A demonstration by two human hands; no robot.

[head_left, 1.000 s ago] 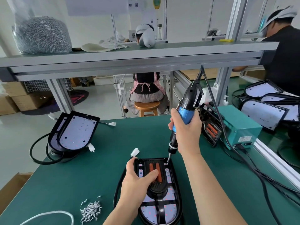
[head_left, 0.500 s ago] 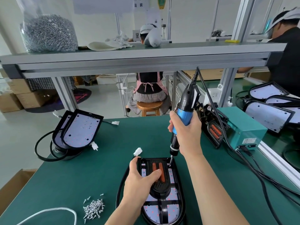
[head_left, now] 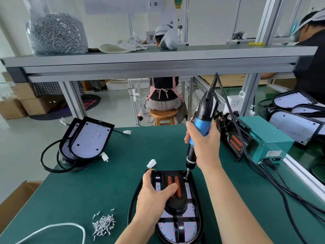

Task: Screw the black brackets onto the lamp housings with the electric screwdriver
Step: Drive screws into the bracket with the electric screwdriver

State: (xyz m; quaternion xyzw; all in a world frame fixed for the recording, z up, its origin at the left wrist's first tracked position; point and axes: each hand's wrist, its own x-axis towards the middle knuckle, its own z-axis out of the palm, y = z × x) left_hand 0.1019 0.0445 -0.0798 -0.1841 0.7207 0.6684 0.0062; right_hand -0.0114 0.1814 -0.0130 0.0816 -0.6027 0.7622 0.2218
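Observation:
A black lamp housing (head_left: 197, 224) lies flat on the green table in front of me, with a black bracket (head_left: 177, 205) bearing two orange strips laid over its white LED board. My left hand (head_left: 154, 194) presses down on the bracket, thumb beside the orange strips. My right hand (head_left: 204, 143) grips the blue and black electric screwdriver (head_left: 202, 120) upright. Its bit (head_left: 187, 175) touches the bracket's far right corner. A pile of small silver screws (head_left: 103, 224) lies to the left.
Two stacked lamp housings (head_left: 88, 140) with cables stand at the far left. A teal power box (head_left: 267, 138) and a leaning bracket (head_left: 233, 141) sit to the right, with black cords trailing. More housings (head_left: 295, 120) lie beyond. A bag of screws (head_left: 56, 32) rests on the shelf.
The screwdriver bit has come down onto the bracket's far right corner. My left hand has kept its hold on the bracket.

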